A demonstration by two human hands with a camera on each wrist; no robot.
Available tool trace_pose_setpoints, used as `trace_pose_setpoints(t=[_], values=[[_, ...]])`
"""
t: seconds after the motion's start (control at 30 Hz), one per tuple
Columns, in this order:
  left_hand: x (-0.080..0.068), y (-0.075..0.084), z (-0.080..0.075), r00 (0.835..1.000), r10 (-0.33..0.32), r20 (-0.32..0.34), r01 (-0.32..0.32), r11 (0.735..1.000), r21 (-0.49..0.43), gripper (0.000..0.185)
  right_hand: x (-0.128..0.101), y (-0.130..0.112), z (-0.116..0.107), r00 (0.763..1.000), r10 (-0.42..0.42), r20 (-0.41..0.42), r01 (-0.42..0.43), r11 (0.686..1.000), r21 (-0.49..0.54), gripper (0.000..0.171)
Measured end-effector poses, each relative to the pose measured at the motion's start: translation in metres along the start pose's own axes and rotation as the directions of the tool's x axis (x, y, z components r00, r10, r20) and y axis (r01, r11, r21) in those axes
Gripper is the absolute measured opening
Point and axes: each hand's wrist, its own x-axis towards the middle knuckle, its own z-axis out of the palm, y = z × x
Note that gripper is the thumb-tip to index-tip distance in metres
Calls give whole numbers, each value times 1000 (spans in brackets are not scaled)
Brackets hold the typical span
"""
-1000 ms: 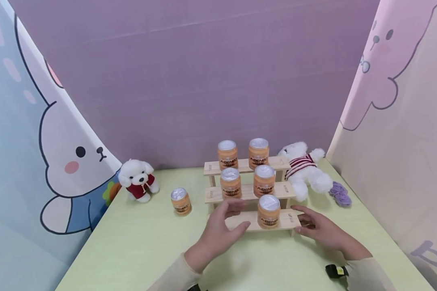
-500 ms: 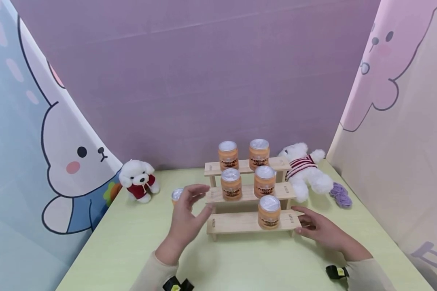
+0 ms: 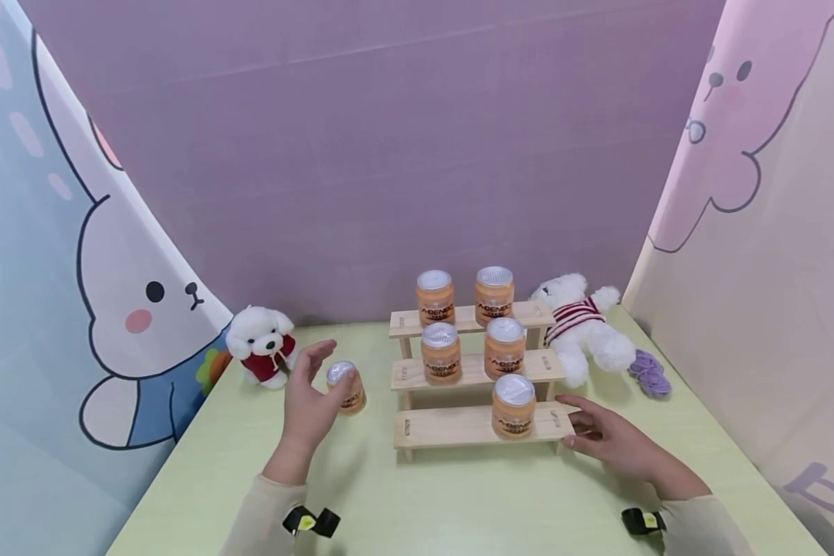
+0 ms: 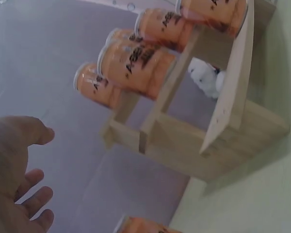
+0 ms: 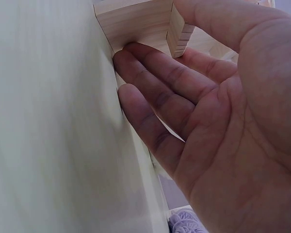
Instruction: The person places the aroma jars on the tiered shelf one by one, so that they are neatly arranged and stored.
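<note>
My left hand (image 3: 309, 411) is beside a lone orange can (image 3: 354, 400) with a silver lid, standing on the table. Its fingers are spread and its thumb overlaps the can in the head view. In the left wrist view this hand (image 4: 19, 170) holds nothing, and the can's top (image 4: 143, 226) shows at the lower edge. My right hand (image 3: 613, 440) grips the right end of the three-step wooden rack (image 3: 445, 427), thumb in front and index finger behind the bottom plank (image 5: 178, 36). Two cans stand on the top step, two on the middle, and one orange can (image 3: 513, 409) on the bottom right.
A white plush dog (image 3: 260, 347) in red sits at the back left. Behind the rack's right side lies a white plush toy (image 3: 591, 340) in a striped top, with purple yarn (image 3: 649, 373) beside it. A purple wall (image 3: 389, 154) stands behind the table.
My left hand has moved left from the front of the rack's bottom step to the lone can, its fingers still spread. The right hand has stayed at the rack's end.
</note>
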Motion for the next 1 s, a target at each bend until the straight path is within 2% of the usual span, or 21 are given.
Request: trace_pose_setpoints(t=[0.17,0.27,0.43,0.7,1.0], values=[[3,-24,-8,994,-104,31,102,993,55,64,0,-2,0,1000,4,-3,-4,1000,15,77],[5,-38,-11,989,-141,40,139,989,51,65,0,-2,0,1000,4,0,-4,1000,18,77],[5,-58,-13,985,-166,48,165,986,23,67,0,-1,0,1000,-2,2,2,1000,17,76],[6,-80,-11,975,-206,84,205,979,16,71,1,-1,0,1000,-6,2,6,1000,12,76],[4,-95,-5,953,-277,123,280,960,-2,78,1,0,0,1000,-2,0,2,1000,9,77]])
